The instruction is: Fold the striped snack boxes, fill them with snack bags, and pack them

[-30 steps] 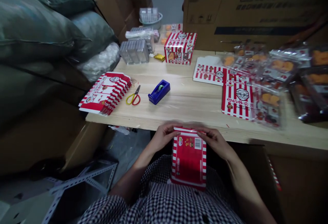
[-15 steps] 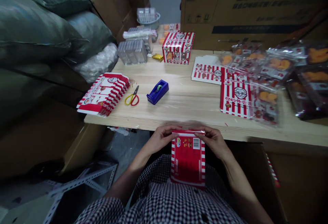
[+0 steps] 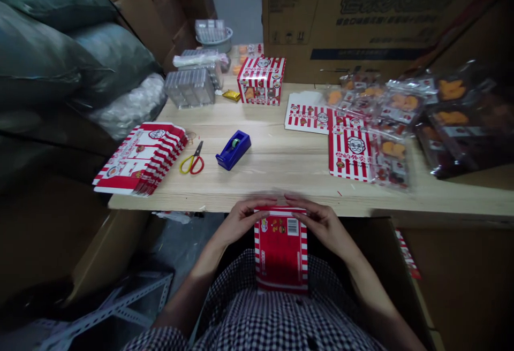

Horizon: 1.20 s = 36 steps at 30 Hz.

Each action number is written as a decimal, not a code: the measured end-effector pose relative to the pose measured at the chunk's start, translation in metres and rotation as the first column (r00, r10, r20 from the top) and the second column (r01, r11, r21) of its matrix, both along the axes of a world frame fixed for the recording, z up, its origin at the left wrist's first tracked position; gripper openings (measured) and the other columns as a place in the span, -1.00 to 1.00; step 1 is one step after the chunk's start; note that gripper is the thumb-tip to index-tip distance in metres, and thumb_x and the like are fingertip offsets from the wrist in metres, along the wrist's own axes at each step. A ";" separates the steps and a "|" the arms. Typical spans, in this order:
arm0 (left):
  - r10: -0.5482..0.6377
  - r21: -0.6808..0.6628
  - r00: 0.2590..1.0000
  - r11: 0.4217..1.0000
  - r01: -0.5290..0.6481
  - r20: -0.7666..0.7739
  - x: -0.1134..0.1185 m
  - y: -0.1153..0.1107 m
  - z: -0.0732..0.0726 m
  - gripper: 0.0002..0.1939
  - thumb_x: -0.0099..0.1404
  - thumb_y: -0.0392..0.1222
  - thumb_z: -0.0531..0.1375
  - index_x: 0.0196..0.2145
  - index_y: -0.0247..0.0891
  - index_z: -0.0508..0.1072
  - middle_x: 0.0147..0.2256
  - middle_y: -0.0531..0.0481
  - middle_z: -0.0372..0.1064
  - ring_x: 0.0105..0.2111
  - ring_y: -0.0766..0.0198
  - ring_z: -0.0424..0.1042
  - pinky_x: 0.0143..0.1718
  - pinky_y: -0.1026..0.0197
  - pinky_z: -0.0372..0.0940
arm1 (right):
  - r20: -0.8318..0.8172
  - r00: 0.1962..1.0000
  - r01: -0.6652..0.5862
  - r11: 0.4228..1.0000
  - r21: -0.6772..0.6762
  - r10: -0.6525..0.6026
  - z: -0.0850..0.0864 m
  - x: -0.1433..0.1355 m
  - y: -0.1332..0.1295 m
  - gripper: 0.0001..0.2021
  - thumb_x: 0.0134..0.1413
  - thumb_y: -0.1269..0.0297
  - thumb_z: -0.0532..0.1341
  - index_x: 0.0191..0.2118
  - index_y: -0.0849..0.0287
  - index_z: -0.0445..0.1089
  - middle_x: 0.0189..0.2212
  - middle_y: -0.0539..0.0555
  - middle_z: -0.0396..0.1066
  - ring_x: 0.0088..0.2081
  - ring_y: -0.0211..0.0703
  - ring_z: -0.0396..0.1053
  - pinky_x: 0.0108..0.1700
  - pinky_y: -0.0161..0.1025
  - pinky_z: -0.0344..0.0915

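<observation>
A red and white striped carton point(image 3: 281, 252) with a barcode stands against my checked shirt, just below the table's front edge. My left hand point(image 3: 244, 221) grips its top left corner, thumb on the near face and fingers behind the top edge. At the top right corner, my right hand point(image 3: 317, 220) holds it the same way, its thumb beside the barcode. Beyond the hands on the table are a blue tape dispenser point(image 3: 233, 150) and scissors point(image 3: 193, 161) with one yellow and one red handle.
Folded striped cartons point(image 3: 140, 158) are stacked at the table's left. An assembled box point(image 3: 262, 81) stands at the back, near clear plastic cases point(image 3: 190, 89). Flat cartons point(image 3: 349, 153) and bagged toy food point(image 3: 393, 155) lie at the right. Large sacks point(image 3: 48, 51) are piled on the left.
The view has shifted, so the table's things sit further left in it. Both hands keep hold of the carton's top edge, with the right fingers raised slightly along it.
</observation>
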<state>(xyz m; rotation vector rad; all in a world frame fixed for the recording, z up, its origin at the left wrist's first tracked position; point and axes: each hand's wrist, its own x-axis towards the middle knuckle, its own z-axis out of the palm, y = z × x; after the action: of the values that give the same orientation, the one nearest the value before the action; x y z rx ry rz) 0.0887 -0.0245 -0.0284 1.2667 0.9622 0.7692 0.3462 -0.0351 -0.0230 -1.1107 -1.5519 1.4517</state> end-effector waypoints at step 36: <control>0.143 -0.002 0.990 0.990 -0.143 0.009 0.019 -0.016 0.041 -0.71 0.31 -0.08 0.28 -0.05 -0.22 0.57 -0.13 -0.11 0.58 -0.21 0.19 0.55 -0.15 0.18 0.44 | -0.134 0.978 0.143 0.980 -0.139 -0.162 0.032 -0.009 -0.019 -0.79 0.21 0.12 0.29 -0.08 -0.04 0.59 -0.02 0.08 0.57 0.05 0.03 0.49 0.11 -0.02 0.42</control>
<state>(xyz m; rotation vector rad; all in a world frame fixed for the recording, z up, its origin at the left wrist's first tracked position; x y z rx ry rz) 0.1077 -0.0406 0.0123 1.2016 1.0537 0.8847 0.3376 -0.0543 0.0094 -1.1455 -1.2594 1.5090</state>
